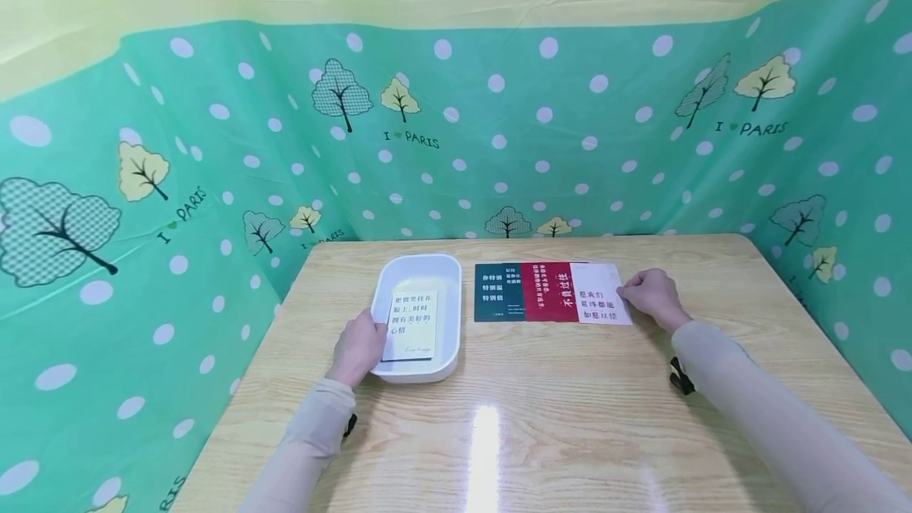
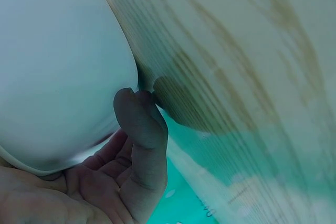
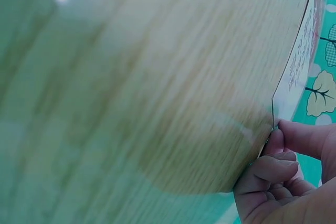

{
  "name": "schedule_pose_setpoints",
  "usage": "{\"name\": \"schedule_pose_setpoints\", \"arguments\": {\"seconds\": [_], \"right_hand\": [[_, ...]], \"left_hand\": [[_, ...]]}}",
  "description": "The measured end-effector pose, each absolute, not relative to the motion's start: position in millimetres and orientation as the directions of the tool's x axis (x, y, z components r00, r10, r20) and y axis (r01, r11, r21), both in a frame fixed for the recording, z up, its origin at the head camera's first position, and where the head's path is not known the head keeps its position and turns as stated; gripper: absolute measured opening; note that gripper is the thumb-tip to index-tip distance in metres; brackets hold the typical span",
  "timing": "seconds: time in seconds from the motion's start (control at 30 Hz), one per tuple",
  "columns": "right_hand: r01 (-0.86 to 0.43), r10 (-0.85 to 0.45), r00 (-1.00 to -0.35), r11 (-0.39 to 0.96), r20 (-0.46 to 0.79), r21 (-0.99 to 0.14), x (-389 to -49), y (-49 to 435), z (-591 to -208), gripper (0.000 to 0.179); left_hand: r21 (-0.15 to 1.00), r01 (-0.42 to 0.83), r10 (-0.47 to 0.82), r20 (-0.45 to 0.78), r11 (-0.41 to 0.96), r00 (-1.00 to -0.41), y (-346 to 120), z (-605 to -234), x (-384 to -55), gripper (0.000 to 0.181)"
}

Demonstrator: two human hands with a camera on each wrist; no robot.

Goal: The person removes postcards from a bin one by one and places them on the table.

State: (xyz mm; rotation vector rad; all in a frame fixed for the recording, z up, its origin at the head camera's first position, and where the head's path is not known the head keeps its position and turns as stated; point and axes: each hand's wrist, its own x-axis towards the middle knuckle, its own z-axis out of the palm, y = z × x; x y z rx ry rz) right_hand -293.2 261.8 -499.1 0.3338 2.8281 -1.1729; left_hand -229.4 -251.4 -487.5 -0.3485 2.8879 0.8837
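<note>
Pinching the right edge of the white card (image 1: 604, 283) by thumb and finger, the right hand (image 1: 651, 297) could drag the red and green cards (image 1: 549, 291), because they seem to overlap on the table (image 1: 556, 418). The left hand (image 1: 359, 345) grips the left rim of the white tray (image 1: 450, 359); uneven pulling might tilt it, sliding the card inside (image 1: 413, 331).

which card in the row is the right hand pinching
The white card at the right end: the right hand pinches its edge; the red and dark green ones lie untouched.
</note>
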Motion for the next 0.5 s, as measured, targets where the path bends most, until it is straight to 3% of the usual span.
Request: {"name": "schedule_pose_setpoints", "arguments": {"seconds": [0.5], "right_hand": [[0.239,0.184,-0.971,0.688,-0.154,-0.685,-298.6,261.7,-498.1,0.021]], "left_hand": [[0.536,-0.243,-0.19,-0.154,0.808,-0.97,-252.3,-488.2,-229.1,0.041]]}}
